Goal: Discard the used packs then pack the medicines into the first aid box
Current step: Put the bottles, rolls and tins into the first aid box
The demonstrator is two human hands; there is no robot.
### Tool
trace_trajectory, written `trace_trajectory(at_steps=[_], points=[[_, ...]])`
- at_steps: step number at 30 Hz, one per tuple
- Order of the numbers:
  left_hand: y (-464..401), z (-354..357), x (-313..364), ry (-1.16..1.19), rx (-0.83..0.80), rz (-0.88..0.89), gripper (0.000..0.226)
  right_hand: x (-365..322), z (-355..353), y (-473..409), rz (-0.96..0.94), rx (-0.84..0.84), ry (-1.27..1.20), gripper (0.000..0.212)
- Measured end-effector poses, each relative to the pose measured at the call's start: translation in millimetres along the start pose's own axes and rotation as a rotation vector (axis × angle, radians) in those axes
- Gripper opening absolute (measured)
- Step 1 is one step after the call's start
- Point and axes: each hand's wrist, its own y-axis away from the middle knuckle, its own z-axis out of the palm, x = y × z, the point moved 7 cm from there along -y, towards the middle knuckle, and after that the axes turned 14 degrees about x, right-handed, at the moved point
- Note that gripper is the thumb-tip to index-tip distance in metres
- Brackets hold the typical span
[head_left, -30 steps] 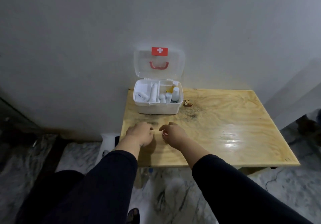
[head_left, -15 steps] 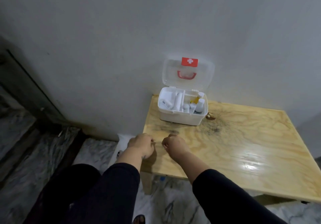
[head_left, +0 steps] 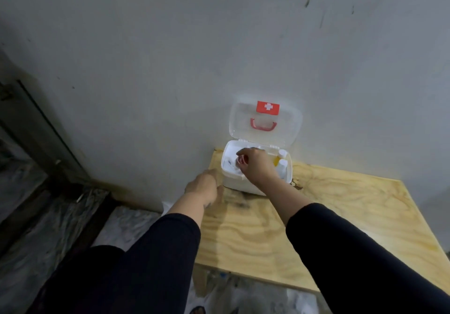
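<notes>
The white first aid box (head_left: 235,184) stands at the table's far left corner, its clear lid (head_left: 287,128) with a red cross label and red handle open against the wall. White bottles (head_left: 282,163) and a yellow item (head_left: 276,160) stand in its right side. My right hand (head_left: 255,168) hovers over the box, fingers curled down into the left compartment; something small and reddish shows at the fingertips, too blurred to name. My left hand (head_left: 203,188) rests by the box's front left corner, fingers curled under and hidden.
The light wooden table (head_left: 341,221) stands against a grey wall, with a dark stain (head_left: 297,187) beside the box. A dark door frame (head_left: 41,128) and marble floor (head_left: 36,228) lie to the left. Something white (head_left: 168,207) sits on the floor by the table's left edge.
Both hands left the table's front edge. My right hand reached forward into the box; my left moved up beside its front left corner. The view shifted left.
</notes>
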Motion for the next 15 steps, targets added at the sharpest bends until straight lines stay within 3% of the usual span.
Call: trace_trajectory(at_steps=[5,10,15], points=[[-49,7,15,0.168,-0.032,0.049,0.058,2,22,-53,0.054,0.031,0.035,0.030],[-88,23,18,0.260,-0.078,0.144,0.108,7,60,-86,0.042,-0.042,0.115,0.031],[-105,33,9,0.248,-0.147,0.145,0.127,7,69,-97,0.046,-0.061,0.109,0.029]])
